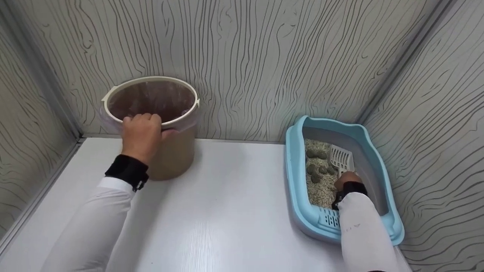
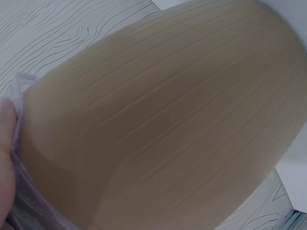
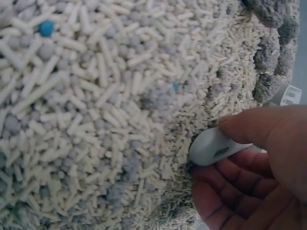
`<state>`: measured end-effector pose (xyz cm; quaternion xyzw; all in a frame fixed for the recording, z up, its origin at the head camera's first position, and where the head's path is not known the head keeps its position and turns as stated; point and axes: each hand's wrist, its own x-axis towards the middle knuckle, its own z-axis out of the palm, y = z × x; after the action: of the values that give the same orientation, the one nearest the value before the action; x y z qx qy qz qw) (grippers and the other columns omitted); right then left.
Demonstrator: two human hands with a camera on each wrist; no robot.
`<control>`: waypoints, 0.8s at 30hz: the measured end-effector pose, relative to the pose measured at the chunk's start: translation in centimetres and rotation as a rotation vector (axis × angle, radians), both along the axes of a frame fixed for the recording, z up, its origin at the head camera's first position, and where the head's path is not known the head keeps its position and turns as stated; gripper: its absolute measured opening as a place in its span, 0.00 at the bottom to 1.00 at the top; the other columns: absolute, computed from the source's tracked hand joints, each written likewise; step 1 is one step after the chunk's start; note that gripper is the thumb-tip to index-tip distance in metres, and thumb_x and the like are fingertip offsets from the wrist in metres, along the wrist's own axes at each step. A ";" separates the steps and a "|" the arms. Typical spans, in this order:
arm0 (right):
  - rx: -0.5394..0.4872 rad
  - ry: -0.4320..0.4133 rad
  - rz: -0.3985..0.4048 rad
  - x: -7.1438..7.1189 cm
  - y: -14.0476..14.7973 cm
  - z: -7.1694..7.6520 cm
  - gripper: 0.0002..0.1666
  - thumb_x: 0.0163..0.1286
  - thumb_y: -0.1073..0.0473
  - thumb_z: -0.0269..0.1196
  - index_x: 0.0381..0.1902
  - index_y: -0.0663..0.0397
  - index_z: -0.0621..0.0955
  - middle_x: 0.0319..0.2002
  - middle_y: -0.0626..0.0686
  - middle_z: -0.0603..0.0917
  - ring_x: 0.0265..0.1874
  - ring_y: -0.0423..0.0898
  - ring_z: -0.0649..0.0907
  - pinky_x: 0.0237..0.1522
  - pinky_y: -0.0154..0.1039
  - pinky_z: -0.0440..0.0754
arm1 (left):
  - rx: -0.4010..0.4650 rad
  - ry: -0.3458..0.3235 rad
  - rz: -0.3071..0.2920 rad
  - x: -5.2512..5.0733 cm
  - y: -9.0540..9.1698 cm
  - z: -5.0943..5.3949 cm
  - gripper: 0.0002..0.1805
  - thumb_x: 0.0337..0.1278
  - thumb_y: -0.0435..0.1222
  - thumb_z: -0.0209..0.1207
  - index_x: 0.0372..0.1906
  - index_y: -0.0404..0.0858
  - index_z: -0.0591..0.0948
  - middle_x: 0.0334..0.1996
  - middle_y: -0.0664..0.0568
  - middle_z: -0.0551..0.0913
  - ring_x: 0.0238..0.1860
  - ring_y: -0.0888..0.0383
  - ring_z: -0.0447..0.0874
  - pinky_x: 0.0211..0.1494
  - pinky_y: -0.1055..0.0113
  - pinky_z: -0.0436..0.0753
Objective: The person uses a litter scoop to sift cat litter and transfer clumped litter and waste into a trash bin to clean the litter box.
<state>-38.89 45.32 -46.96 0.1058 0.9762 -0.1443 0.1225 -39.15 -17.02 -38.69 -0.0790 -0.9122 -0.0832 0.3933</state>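
My left hand point(image 1: 141, 136) grips the near rim of a brown trash bin point(image 1: 172, 155), fingers curled over its cream ring point(image 1: 185, 85). A thin translucent bag point(image 2: 21, 177) lines the bin and folds outside the rim under that hand. Inside the blue litter box point(image 1: 297, 189), my right hand point(image 1: 348, 179) holds the handle of a slotted litter scoop point(image 1: 342, 156). In the right wrist view, thumb and fingers close round the pale scoop handle point(image 3: 213, 146) just above the litter point(image 3: 96, 120). Several dark clumps point(image 1: 315, 172) lie left of the scoop.
A white tabletop point(image 1: 227, 211) runs between the bin and the litter box. Wood-grain panels point(image 1: 242, 68) stand behind and on both sides. The bin stands by the back panel; the litter box sits near the right panel. Its grey inner wall point(image 1: 372, 181) rises beside my right hand.
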 end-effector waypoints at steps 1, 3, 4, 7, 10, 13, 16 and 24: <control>-0.034 -0.010 -0.009 0.2 0.2 0.2 0.16 0.69 0.62 0.56 0.20 0.58 0.75 0.23 0.56 0.75 0.25 0.50 0.74 0.37 0.47 0.75 | 0.003 -0.004 0.001 0.0 0.0 0.1 0.32 0.42 0.57 0.76 0.27 0.31 0.79 0.26 0.35 0.85 0.32 0.33 0.84 0.42 0.40 0.74; -0.087 -0.023 -0.036 0.2 0.8 0.3 0.16 0.73 0.57 0.52 0.26 0.60 0.76 0.27 0.59 0.77 0.26 0.50 0.75 0.38 0.47 0.75 | 0.007 -0.013 0.001 0.0 0.0 0.4 0.32 0.42 0.58 0.76 0.26 0.31 0.79 0.26 0.35 0.85 0.32 0.33 0.84 0.43 0.41 0.74; -0.110 -0.032 -0.051 0.2 1.1 0.4 0.17 0.74 0.55 0.49 0.29 0.60 0.77 0.31 0.61 0.78 0.27 0.50 0.75 0.39 0.47 0.75 | 0.007 -0.014 0.001 0.0 0.0 0.5 0.33 0.42 0.58 0.76 0.26 0.31 0.79 0.26 0.35 0.85 0.32 0.33 0.84 0.43 0.41 0.74; -0.160 -0.047 -0.062 0.0 2.0 0.4 0.18 0.75 0.52 0.43 0.29 0.54 0.73 0.34 0.62 0.75 0.24 0.46 0.71 0.38 0.45 0.72 | 0.006 -0.009 -0.002 0.1 -0.1 0.5 0.33 0.41 0.58 0.76 0.26 0.31 0.79 0.26 0.35 0.85 0.32 0.33 0.84 0.42 0.42 0.73; -0.188 -0.040 -0.054 -0.2 2.5 0.2 0.20 0.75 0.53 0.40 0.22 0.47 0.67 0.24 0.52 0.68 0.20 0.43 0.65 0.33 0.42 0.68 | 0.002 0.010 -0.009 0.5 -0.2 0.3 0.33 0.39 0.58 0.76 0.26 0.31 0.79 0.25 0.35 0.84 0.32 0.34 0.84 0.42 0.42 0.73; -0.203 -0.021 -0.054 0.1 2.5 0.3 0.24 0.76 0.53 0.37 0.18 0.44 0.65 0.17 0.44 0.61 0.20 0.43 0.63 0.33 0.42 0.67 | 0.003 0.035 -0.031 1.3 -0.2 0.0 0.33 0.37 0.59 0.76 0.25 0.32 0.78 0.25 0.36 0.84 0.31 0.34 0.83 0.41 0.43 0.72; -0.196 0.001 -0.074 0.8 2.2 0.9 0.30 0.81 0.49 0.35 0.22 0.51 0.72 0.20 0.47 0.66 0.25 0.48 0.70 0.40 0.48 0.70 | -0.005 0.060 -0.050 2.3 0.0 -0.2 0.34 0.36 0.60 0.75 0.24 0.33 0.76 0.24 0.37 0.83 0.32 0.34 0.83 0.41 0.43 0.71; -0.126 0.078 -0.061 1.2 1.5 1.8 0.30 0.84 0.51 0.35 0.20 0.49 0.70 0.19 0.46 0.63 0.21 0.46 0.68 0.35 0.44 0.69 | -0.015 0.109 -0.143 4.9 1.5 0.2 0.33 0.40 0.61 0.71 0.24 0.35 0.74 0.23 0.39 0.81 0.32 0.37 0.84 0.42 0.45 0.68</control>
<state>-37.67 46.79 -45.11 0.1220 0.9655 -0.2133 0.0865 -34.24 -15.50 -38.54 -0.1512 -0.8821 -0.0995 0.4350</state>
